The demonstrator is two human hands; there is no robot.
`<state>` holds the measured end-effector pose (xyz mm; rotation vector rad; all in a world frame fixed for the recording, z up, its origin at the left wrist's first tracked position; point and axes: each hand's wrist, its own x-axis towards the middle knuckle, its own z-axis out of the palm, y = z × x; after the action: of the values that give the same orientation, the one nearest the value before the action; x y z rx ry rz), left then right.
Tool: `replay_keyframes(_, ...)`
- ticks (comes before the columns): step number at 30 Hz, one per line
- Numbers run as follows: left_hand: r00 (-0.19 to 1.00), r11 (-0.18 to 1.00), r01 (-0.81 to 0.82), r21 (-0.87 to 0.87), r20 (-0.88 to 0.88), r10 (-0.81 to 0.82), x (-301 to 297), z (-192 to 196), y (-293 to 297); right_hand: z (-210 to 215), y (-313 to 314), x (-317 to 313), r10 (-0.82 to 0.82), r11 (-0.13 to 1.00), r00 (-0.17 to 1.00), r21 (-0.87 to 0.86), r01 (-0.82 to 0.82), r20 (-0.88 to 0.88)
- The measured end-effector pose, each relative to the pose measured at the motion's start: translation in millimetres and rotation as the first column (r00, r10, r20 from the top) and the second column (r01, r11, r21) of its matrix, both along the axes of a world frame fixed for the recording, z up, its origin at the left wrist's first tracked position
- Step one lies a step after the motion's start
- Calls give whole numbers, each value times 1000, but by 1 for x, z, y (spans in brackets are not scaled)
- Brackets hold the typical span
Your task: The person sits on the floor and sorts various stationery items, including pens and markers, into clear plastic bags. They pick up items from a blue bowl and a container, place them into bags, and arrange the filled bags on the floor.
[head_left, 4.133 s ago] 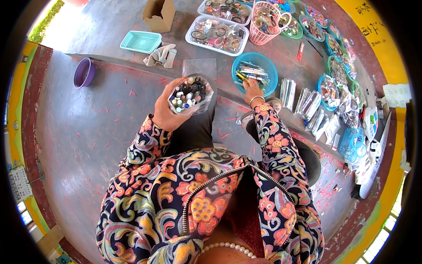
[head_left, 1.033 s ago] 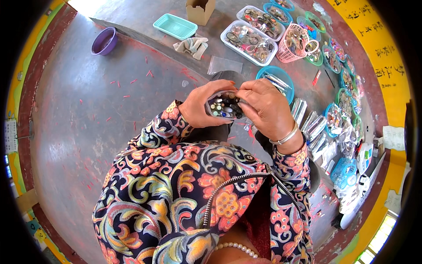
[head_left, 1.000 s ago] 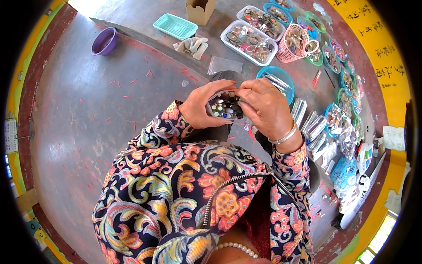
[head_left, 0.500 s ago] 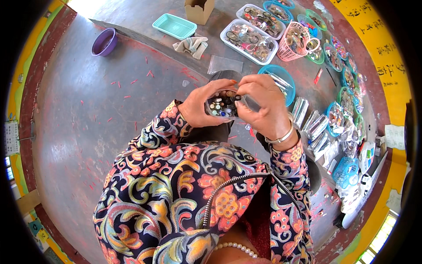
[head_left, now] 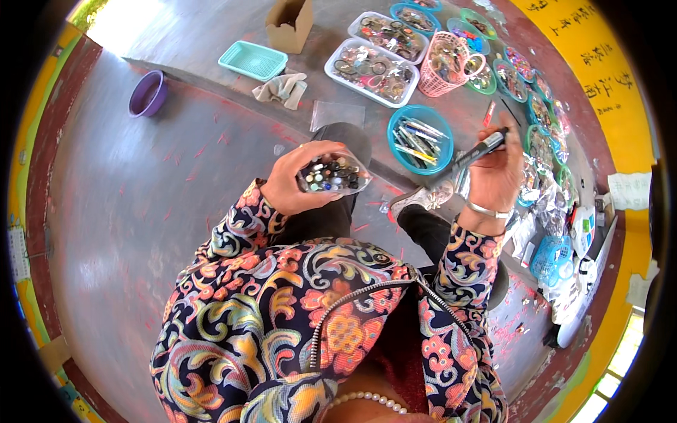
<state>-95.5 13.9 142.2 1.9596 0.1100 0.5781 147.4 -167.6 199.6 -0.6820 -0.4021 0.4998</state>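
My left hand point(head_left: 285, 187) is wrapped around a clear plastic bag point(head_left: 364, 181) in front of my chest. Tightly bunched pens point(head_left: 330, 175) fill it, showing dark, white and blue round ends. Off to the right, my right hand point(head_left: 496, 182) grips a black marker point(head_left: 474, 154) near its upper right end, the shaft slanting down to the left. The marker's lower end is blurred. Just left of that hand stands a round blue basket point(head_left: 392, 149) with several white and yellow pens point(head_left: 421, 141) lying loose in it.
Beyond my knees lie a flat plastic bag point(head_left: 338, 116), a cloth point(head_left: 281, 92), a green tray point(head_left: 254, 60), a cardboard box point(head_left: 289, 27) and white trays point(head_left: 371, 85) of packed goods. A pink basket point(head_left: 438, 84) and more baskets line the right. A purple basin point(head_left: 147, 94) is far left.
My right hand has drawn away from the bag to the right and now holds a black marker. My left hand has moved slightly left and the bag's mouth shows fully.
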Motion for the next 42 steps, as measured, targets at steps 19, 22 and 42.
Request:
replay_keyframes(19,1000,995,6,-95,12,-5,4,-8,-1,-46,5,7,-81,971,927,-239,-10,-366)
replay_keyframes(22,999,993,32,-116,-2,-32,4,-8,-1,-52,7,10,-130,963,902,-269,16,-411)
replay_keyframes(42,1000,996,24,-85,0,-24,5,-4,-4,-246,-29,96,-454,729,787,-682,59,-417)
